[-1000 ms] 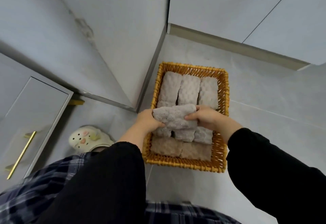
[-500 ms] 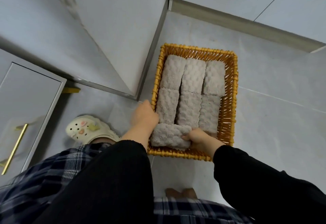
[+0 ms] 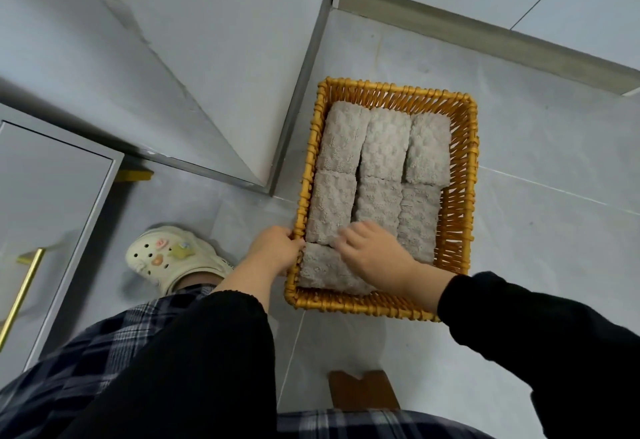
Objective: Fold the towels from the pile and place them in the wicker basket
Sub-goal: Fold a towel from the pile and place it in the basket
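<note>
Clock reference: basket face, 12 o'clock at the far end, away from the person.
Basket: the wicker basket (image 3: 398, 87) sits on the floor tiles, beside the corner of a grey panel at its 9 o'clock.
Stored towels: six folded towels (image 3: 384, 148) fill the 12 o'clock end and the middle, two rows of three, packed side by side.
Towel in hand: the crosswise towel (image 3: 322, 270) lies at 6 to 7 o'clock, against the near wall and touching the near row.
Step, as we judge it: seating this towel; placement looks nearly done.
Doing it well: we would press flat and push toward 7 o'clock so the fold stays closed. We would also leave the gap at 5 o'clock free for another towel and keep the near row from being dragged askew.
Right hand: the right hand (image 3: 375, 253) is palm down on the towel, fingers together and slightly bent, tips at the seam with the near row. It presses; no pinch shows.
Left hand: the left hand (image 3: 273, 251) reaches the rim at 8 o'clock. Whether its fingers hook the rim or the towel's end, we cannot tell.
Arms: both forearms come in from 6 o'clock in black sleeves, the right one crossing the near rim.
Nearby: a cream clog (image 3: 173, 255) stands well apart, out past 8 o'clock.
</note>
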`<control>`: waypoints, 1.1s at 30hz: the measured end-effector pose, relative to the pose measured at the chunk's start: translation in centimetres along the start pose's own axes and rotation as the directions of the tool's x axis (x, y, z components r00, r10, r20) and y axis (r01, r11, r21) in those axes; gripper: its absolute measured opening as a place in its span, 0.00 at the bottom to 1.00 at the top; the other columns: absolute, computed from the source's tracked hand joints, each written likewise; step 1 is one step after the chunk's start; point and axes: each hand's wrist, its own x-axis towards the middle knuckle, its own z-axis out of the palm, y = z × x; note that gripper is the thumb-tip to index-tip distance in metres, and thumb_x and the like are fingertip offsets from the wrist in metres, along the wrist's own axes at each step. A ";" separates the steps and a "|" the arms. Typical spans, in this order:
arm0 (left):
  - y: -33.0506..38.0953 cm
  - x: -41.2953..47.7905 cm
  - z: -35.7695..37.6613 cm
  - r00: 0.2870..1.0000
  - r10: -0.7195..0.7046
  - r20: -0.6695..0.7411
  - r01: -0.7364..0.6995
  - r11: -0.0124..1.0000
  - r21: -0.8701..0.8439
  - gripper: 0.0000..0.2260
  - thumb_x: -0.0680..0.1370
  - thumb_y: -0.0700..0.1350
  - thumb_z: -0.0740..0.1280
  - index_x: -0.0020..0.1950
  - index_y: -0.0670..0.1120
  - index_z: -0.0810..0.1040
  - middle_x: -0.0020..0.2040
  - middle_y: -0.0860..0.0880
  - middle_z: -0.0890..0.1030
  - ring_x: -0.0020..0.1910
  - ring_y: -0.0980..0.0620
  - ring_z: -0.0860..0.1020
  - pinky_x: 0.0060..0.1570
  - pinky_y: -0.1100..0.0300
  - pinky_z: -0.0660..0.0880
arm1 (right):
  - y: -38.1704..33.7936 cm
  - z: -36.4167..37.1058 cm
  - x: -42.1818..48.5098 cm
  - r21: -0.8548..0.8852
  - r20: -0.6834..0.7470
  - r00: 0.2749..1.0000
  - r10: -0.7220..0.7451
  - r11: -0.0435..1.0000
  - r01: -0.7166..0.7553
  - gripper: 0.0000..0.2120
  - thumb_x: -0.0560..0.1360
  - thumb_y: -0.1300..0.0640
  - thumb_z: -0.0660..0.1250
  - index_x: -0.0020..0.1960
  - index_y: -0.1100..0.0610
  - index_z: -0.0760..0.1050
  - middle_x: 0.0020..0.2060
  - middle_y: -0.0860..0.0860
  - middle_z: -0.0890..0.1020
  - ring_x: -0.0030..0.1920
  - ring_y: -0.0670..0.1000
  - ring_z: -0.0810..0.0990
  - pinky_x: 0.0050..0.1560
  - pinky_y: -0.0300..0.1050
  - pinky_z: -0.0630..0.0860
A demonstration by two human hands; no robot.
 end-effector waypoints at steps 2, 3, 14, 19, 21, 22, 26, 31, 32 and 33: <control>-0.2 0.0 -0.1 0.999 -0.025 0.028 0.027 0.996 -0.080 0.09 0.81 0.45 0.61 0.55 0.44 0.78 0.51 0.42 0.81 0.50 0.42 0.80 0.47 0.49 0.80 | 0.1 1.8 -0.1 -0.041 0.100 0.957 -0.272 0.960 0.277 0.24 0.73 0.52 0.66 0.67 0.56 0.71 0.66 0.58 0.73 0.66 0.59 0.71 0.64 0.57 0.71; -0.2 0.0 -0.1 0.999 -0.034 0.035 0.037 0.995 -0.091 0.10 0.81 0.45 0.60 0.57 0.43 0.77 0.52 0.41 0.80 0.50 0.43 0.80 0.46 0.50 0.80 | 0.2 2.5 0.1 -0.042 0.149 0.930 -0.335 0.938 0.345 0.25 0.74 0.50 0.64 0.70 0.55 0.69 0.70 0.57 0.69 0.70 0.59 0.67 0.69 0.58 0.66; 0.3 -0.1 -0.2 0.998 -0.050 0.045 0.052 0.998 -0.047 0.11 0.82 0.45 0.59 0.60 0.42 0.76 0.54 0.40 0.79 0.51 0.42 0.80 0.43 0.52 0.81 | 0.3 4.8 1.5 -0.068 0.493 0.822 -0.286 0.929 0.364 0.27 0.80 0.45 0.51 0.77 0.50 0.52 0.77 0.55 0.51 0.77 0.56 0.50 0.70 0.59 0.33; 0.8 -0.4 -0.4 1.000 0.001 0.031 -0.003 0.998 0.056 0.10 0.82 0.45 0.59 0.57 0.41 0.75 0.53 0.40 0.79 0.50 0.41 0.80 0.47 0.47 0.81 | 0.8 5.4 -1.0 -0.057 0.428 0.886 -0.180 0.973 0.225 0.31 0.77 0.43 0.53 0.77 0.50 0.54 0.76 0.56 0.59 0.74 0.57 0.61 0.70 0.62 0.44; 0.8 -0.7 -0.4 0.999 0.014 0.033 -0.016 0.999 0.052 0.09 0.81 0.44 0.59 0.57 0.42 0.75 0.53 0.41 0.78 0.50 0.41 0.79 0.47 0.47 0.81 | 0.3 5.1 -0.7 -0.029 0.417 0.887 -0.198 0.973 0.231 0.30 0.77 0.44 0.55 0.77 0.52 0.56 0.76 0.57 0.59 0.74 0.58 0.60 0.70 0.63 0.45; 0.8 -0.8 -0.5 0.999 0.026 0.031 -0.027 0.999 0.036 0.09 0.81 0.44 0.60 0.58 0.43 0.75 0.53 0.41 0.78 0.51 0.41 0.79 0.47 0.46 0.80 | 0.2 4.5 -0.2 -0.014 0.402 0.886 -0.232 0.966 0.259 0.30 0.77 0.45 0.57 0.76 0.54 0.58 0.75 0.58 0.59 0.74 0.58 0.60 0.71 0.62 0.48; 0.6 -1.5 -1.3 0.997 0.050 0.064 -0.049 0.999 -0.021 0.09 0.80 0.41 0.60 0.57 0.42 0.77 0.54 0.42 0.80 0.53 0.42 0.79 0.54 0.47 0.78 | 0.5 1.5 0.4 -0.009 0.261 0.910 -0.323 0.941 0.337 0.28 0.73 0.45 0.60 0.70 0.58 0.69 0.72 0.58 0.66 0.70 0.58 0.68 0.70 0.57 0.62; 1.4 -3.5 -3.4 0.994 0.099 0.047 -0.093 0.990 -0.110 0.06 0.80 0.42 0.60 0.52 0.45 0.76 0.53 0.41 0.79 0.54 0.44 0.78 0.53 0.53 0.74 | 1.9 -1.8 0.9 -0.096 0.206 0.977 -0.058 0.992 0.079 0.28 0.74 0.45 0.56 0.70 0.57 0.69 0.71 0.57 0.68 0.70 0.56 0.69 0.68 0.56 0.67; 1.8 -4.3 -4.1 0.992 0.121 0.020 -0.117 0.984 -0.135 0.06 0.81 0.41 0.59 0.52 0.45 0.75 0.52 0.42 0.78 0.52 0.46 0.77 0.51 0.54 0.74 | 2.0 -2.9 1.5 -0.094 0.189 0.982 -0.020 0.995 0.038 0.28 0.75 0.45 0.55 0.70 0.57 0.69 0.71 0.58 0.68 0.70 0.57 0.69 0.68 0.56 0.68; 2.1 -4.9 -4.8 0.990 0.138 0.002 -0.136 0.980 -0.145 0.06 0.81 0.41 0.59 0.53 0.45 0.75 0.52 0.43 0.77 0.50 0.47 0.77 0.48 0.55 0.73 | 2.1 -3.7 2.1 -0.080 0.163 0.987 0.007 0.997 0.006 0.27 0.75 0.45 0.55 0.70 0.58 0.69 0.71 0.58 0.67 0.70 0.57 0.69 0.67 0.56 0.69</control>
